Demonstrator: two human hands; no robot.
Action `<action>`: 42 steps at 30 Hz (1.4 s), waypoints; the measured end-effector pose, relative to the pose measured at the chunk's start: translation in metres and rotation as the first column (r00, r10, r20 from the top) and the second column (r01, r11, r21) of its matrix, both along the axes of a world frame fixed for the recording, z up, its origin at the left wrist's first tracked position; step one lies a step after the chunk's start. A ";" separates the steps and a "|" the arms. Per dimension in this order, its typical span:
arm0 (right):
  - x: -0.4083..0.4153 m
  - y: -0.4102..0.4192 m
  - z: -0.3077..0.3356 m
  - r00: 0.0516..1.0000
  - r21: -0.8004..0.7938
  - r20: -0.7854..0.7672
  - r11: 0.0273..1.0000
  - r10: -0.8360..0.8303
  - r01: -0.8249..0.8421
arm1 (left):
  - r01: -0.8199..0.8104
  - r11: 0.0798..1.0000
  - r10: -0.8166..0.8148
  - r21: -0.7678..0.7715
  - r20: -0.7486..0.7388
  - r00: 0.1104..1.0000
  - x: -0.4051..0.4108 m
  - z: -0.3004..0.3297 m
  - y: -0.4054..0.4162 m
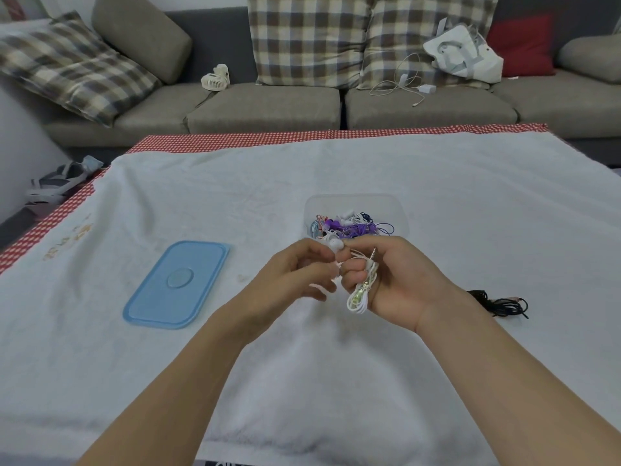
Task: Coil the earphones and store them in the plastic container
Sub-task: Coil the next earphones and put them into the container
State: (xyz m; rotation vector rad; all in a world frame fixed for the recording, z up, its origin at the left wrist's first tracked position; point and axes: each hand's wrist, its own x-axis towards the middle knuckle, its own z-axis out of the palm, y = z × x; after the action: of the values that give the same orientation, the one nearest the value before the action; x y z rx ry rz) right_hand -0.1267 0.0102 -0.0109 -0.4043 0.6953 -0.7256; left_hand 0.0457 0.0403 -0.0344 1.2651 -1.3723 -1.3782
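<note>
Right hand: the right hand [400, 280] sits just past centre, toward 1 o'clock, fingers curled round a coiled bundle of white earphones [361, 290]; the loops hang below the fist and the jack plug sticks up above it
Left hand: the left hand [295, 274] faces it from 11 o'clock, fingertips pinching the white earbud end of the same cord, touching the right hand's fingers
Black cable: a loose black cable [500, 304] lies on the cloth at 3 o'clock, apart from the hands
Lid: a blue plastic lid [176, 284] lies flat at 9 o'clock, well apart from the box
Container: the clear plastic container [356, 213] stands open at 12 o'clock just behind the hands, holding purple, blue and white earphones
Table: a white towel [201, 196] covers the red checked tablecloth [235, 142]
Sofa: a grey sofa [268, 105] at the far side carries plaid cushions, a small white fan [215, 78], a white charger cable [403, 83] and a white bag [463, 52]
</note>
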 end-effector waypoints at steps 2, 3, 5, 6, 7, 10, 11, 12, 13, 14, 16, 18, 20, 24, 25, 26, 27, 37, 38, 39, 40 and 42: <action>0.000 -0.001 -0.002 0.999 0.014 0.012 0.999 -0.042 0.041 | 0.035 0.999 -0.035 -0.003 0.044 0.998 -0.002 -0.001 0.001; -0.001 -0.001 -0.002 0.998 0.004 -0.004 0.998 -0.057 0.057 | 0.020 1.000 -0.019 -0.021 0.050 0.999 -0.003 0.000 0.001; -0.001 -0.002 -0.004 0.992 -0.059 -0.081 0.994 -0.097 0.092 | -0.042 0.998 0.045 -0.050 0.047 0.998 -0.001 0.001 0.000; -0.001 -0.003 -0.005 0.983 -0.108 -0.143 0.989 -0.119 0.104 | -0.072 0.995 0.075 -0.063 0.054 0.996 0.001 0.001 -0.001; 0.000 -0.002 -0.007 0.969 -0.158 -0.207 0.982 -0.133 0.101 | -0.093 0.993 0.099 -0.079 0.073 0.992 0.002 0.002 -0.002; 0.006 0.000 -0.011 0.936 -0.263 -0.336 0.965 -0.107 0.016 | -0.099 0.982 0.129 -0.161 0.188 0.974 0.007 -0.002 -0.003; 0.008 0.001 -0.012 0.921 -0.289 -0.379 0.957 -0.090 -0.026 | -0.092 0.976 0.138 -0.195 0.235 0.962 0.008 -0.004 -0.003; 0.009 0.001 -0.014 0.898 -0.313 -0.431 0.948 -0.085 -0.060 | -0.088 0.969 0.152 -0.229 0.283 0.947 0.010 -0.007 -0.004; 0.010 0.002 -0.016 0.871 -0.329 -0.482 0.941 -0.092 -0.082 | -0.084 0.962 0.169 -0.258 0.328 0.929 0.011 -0.009 -0.004; 0.011 0.002 -0.018 0.846 -0.340 -0.522 0.936 -0.106 -0.093 | -0.083 0.956 0.188 -0.282 0.366 0.911 0.012 -0.011 -0.004; 0.013 0.001 -0.022 0.820 -0.354 -0.557 0.931 -0.131 -0.091 | -0.088 0.944 0.219 -0.317 0.408 0.887 0.013 -0.013 -0.003; 0.017 0.001 -0.024 0.824 -0.358 -0.547 0.931 -0.149 -0.069 | -0.086 0.939 0.230 -0.334 0.421 0.877 0.015 -0.012 -0.002; 0.020 0.000 -0.026 0.825 -0.365 -0.538 0.930 -0.175 -0.041 | -0.090 0.943 0.222 -0.320 0.406 0.886 0.017 -0.010 0.000; 0.024 -0.003 -0.028 0.801 -0.376 -0.564 0.926 -0.202 -0.031 | -0.203 0.934 0.323 -0.294 0.453 0.831 0.039 -0.014 -0.001; 0.025 -0.003 -0.029 0.804 -0.369 -0.562 0.929 -0.196 -0.031 | -0.247 0.921 0.377 -0.301 0.533 0.758 0.051 -0.019 -0.004; 0.027 -0.004 -0.029 0.809 -0.363 -0.558 0.931 -0.187 -0.035 | -0.277 0.913 0.407 -0.299 0.634 0.657 0.063 -0.024 -0.005; 0.028 -0.005 -0.029 0.811 -0.359 -0.557 0.932 -0.177 -0.043 | -0.292 0.914 0.402 -0.282 0.730 0.552 0.072 -0.029 -0.006; 0.033 -0.003 -0.026 0.803 -0.391 -0.579 0.912 -0.140 -0.123 | -0.222 0.929 0.368 -0.295 0.780 0.506 0.084 -0.037 -0.005; 0.032 -0.003 -0.025 0.804 -0.401 -0.577 0.908 -0.145 -0.124 | -0.216 0.929 0.369 -0.300 0.729 0.577 0.076 -0.033 -0.003; 0.031 -0.003 -0.024 0.805 -0.412 -0.573 0.903 -0.152 -0.123 | -0.203 0.932 0.359 -0.301 0.674 0.646 0.067 -0.028 -0.002; 0.029 -0.003 -0.023 0.805 -0.424 -0.572 0.898 -0.161 -0.122 | -0.184 0.936 0.338 -0.300 0.619 0.708 0.056 -0.023 0.000; 0.026 -0.002 -0.020 0.795 -0.445 -0.580 0.886 -0.177 -0.128 | -0.147 0.947 0.284 -0.286 0.532 0.798 0.037 -0.015 0.004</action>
State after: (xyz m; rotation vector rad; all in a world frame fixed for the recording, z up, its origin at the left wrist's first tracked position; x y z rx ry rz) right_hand -0.1005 0.0082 -0.0314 -1.1147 1.1400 -0.7910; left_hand 0.0823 0.0440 -0.0492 1.6903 -1.6558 -0.6662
